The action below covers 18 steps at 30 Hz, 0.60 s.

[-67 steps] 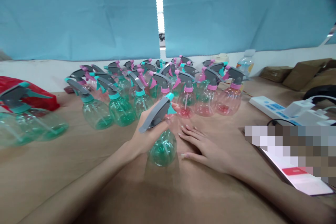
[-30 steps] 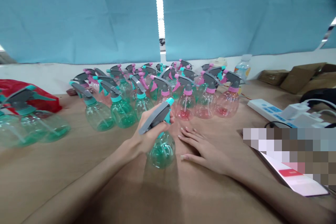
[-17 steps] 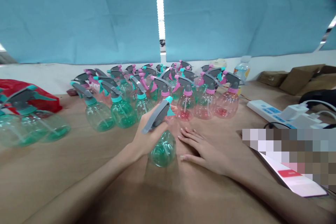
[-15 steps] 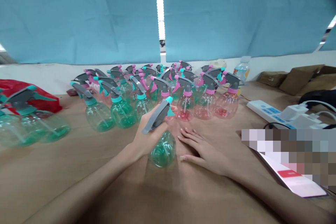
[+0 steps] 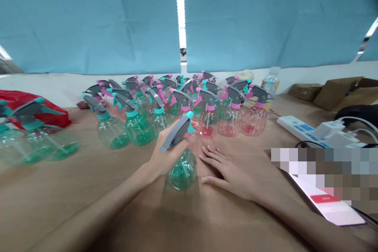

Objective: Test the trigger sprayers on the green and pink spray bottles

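My left hand (image 5: 165,149) is wrapped round the neck of a green spray bottle (image 5: 182,171) with a grey and turquoise trigger head. The bottle's collar is hidden behind my fingers, and its nozzle points away from me to the right. Flat on the table (image 5: 141,212), to the right of that bottle, lies my right hand (image 5: 227,169), fingers stretched out and holding nothing. Just beyond both hands stand several more spray bottles; a clear green one (image 5: 139,130) is at the left and a pink one (image 5: 208,124) near the middle.
More green spray bottles (image 5: 38,141) stand at the far left before a red plastic bag (image 5: 56,116). On the right are a white power strip (image 5: 298,128) with plugs, a phone (image 5: 339,208), cardboard boxes (image 5: 339,92) and a drink bottle (image 5: 271,80). A blue curtain (image 5: 88,19) hangs behind.
Both hands keep their pose, the left still round the green spray bottle. The whole view has shifted very slightly downward.
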Motion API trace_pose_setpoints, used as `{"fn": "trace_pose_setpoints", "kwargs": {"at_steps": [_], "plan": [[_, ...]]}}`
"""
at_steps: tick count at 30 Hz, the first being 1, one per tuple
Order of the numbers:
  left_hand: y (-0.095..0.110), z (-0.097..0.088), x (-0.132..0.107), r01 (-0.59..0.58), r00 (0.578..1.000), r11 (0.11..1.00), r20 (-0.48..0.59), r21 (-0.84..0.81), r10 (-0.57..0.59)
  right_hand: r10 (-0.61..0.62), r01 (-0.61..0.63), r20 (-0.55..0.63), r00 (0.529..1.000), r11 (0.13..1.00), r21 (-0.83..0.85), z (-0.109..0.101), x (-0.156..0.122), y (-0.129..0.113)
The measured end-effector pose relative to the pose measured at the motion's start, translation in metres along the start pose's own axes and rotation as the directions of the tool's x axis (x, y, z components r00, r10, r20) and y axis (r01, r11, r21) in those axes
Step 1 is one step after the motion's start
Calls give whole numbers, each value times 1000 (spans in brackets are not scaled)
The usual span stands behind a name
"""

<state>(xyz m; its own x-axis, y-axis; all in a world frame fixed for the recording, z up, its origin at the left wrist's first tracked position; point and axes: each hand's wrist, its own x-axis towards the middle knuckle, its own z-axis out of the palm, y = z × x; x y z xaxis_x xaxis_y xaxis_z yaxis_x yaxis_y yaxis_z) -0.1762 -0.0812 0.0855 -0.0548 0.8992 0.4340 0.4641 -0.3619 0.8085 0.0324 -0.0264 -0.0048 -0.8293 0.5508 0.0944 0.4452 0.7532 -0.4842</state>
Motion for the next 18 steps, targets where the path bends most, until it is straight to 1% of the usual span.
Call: {"fn": "trace_pose_setpoints", "kwargs": {"at_steps": [9, 15, 17, 18], "plan": [[3, 3, 0, -11, 1000, 1000, 17, 12, 10, -18, 24, -61, 998, 996, 83, 5, 1, 3], [5, 1, -2, -18, 996, 999, 89, -28, 20, -4, 26, -126, 992, 984, 174, 6, -1, -5], [4, -1, -4, -26, 993, 999, 115, -38, 30, -11, 56, -160, 987, 959, 278, 5, 2, -13], [4, -3, -5, -28, 992, 999, 123, -28, 32, -24, 87, -180, 983, 931, 355, 4, 4, -19]]}}
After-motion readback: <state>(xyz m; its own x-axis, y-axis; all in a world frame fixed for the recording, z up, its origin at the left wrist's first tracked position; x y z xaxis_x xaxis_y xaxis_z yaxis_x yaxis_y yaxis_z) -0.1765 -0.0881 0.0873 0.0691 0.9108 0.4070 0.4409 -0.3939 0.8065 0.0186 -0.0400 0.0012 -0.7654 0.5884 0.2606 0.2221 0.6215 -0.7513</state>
